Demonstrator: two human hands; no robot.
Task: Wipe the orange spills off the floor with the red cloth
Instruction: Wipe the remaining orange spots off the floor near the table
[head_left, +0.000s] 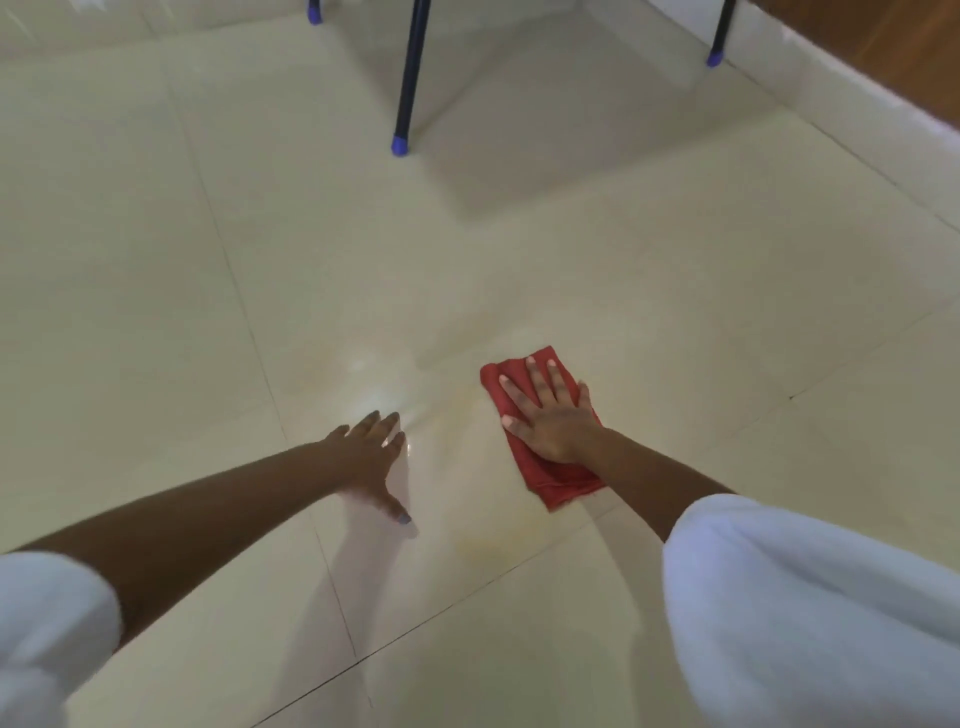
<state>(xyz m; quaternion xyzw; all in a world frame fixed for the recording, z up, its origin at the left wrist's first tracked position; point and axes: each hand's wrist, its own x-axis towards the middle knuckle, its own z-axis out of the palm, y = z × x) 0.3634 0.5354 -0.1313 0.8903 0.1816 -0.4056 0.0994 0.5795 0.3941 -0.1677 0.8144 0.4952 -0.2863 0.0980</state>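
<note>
The red cloth (550, 483) lies flat on the cream tiled floor (649, 291), right of centre. My right hand (550, 415) presses down on it with the fingers spread, palm flat. A faint orange-yellow smear (480, 543) shows on the tiles just left of and below the cloth, with paler streaks between the two hands. My left hand (371, 452) rests flat on the floor to the left, fingers apart, holding nothing.
A dark chair leg with a blue foot (400, 145) stands ahead at centre; another blue-footed leg (715, 58) is at the far right and a third (314, 13) at the top left. A white skirting and a brown wooden surface (883, 47) run along the right.
</note>
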